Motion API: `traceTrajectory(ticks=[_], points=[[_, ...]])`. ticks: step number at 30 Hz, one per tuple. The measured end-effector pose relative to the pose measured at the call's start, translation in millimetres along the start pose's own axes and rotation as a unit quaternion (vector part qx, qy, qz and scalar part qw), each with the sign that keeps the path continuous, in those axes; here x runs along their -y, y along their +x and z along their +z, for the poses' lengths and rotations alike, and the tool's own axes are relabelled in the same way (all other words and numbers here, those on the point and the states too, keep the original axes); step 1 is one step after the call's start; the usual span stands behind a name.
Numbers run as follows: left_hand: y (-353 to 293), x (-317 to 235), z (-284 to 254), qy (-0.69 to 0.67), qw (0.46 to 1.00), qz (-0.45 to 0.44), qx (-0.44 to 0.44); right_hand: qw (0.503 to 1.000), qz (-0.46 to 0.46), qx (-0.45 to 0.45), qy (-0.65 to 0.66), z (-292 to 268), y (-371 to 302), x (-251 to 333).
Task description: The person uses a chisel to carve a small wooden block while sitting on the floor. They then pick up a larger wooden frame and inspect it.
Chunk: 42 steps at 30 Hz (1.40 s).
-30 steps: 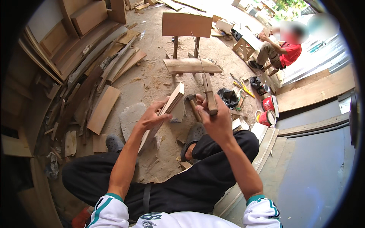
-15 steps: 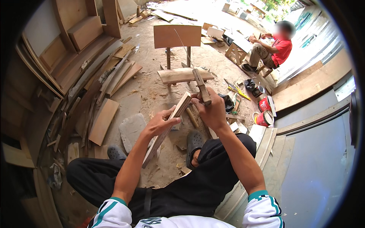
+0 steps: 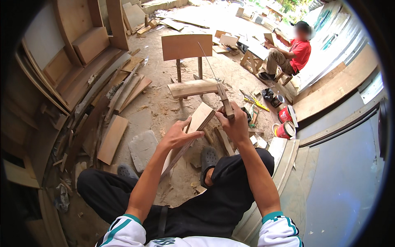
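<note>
Floor space [image 3: 154,94] is bounded leftward by planks [image 3: 131,90]; a board [image 3: 201,116] is gripped by the left hand [image 3: 179,136]; near its upper end a wooden-handled tool [image 3: 224,99] is clasped by the right hand [image 3: 235,128]; the right is edged by cans [image 3: 284,131].

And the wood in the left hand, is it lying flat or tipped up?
Tipped up: the left hand holds the wood at a slant, far end raised. Whether its lower end touches the floor, I can't tell.
</note>
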State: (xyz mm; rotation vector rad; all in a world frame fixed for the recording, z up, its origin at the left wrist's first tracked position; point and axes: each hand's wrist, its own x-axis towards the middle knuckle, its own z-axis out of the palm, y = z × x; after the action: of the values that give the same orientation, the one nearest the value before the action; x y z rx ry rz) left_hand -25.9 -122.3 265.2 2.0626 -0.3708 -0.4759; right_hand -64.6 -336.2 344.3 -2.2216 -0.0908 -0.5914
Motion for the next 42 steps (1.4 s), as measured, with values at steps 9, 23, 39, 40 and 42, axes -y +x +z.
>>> traceTrajectory(ticks=[9, 23, 39, 40, 42], points=[[-16.9, -5.7, -20.0, 0.056, 0.997, -0.017, -0.043, 0.998, -0.027, 0.057, 0.001, 13.1, 12.0, 0.2], [-32.7, 8.9, -41.4, 0.085, 0.991, -0.022, -0.103, 0.993, -0.092, 0.075, 0.014, 33.6, 14.6, 13.3], [-33.8, -13.4, -15.9, -0.078, 0.995, -0.062, 0.014, 0.995, -0.095, -0.016, 0.010, 34.8, 10.0, 7.0], [-33.2, -11.4, -13.3, -0.092, 0.994, -0.057, 0.012, 0.995, -0.094, -0.024, 0.015, 34.3, 9.7, 9.5], [-31.0, -5.6, -7.2, -0.119, 0.992, -0.047, 0.007, 0.997, -0.046, -0.021, 0.061, 33.8, 8.9, 15.1]])
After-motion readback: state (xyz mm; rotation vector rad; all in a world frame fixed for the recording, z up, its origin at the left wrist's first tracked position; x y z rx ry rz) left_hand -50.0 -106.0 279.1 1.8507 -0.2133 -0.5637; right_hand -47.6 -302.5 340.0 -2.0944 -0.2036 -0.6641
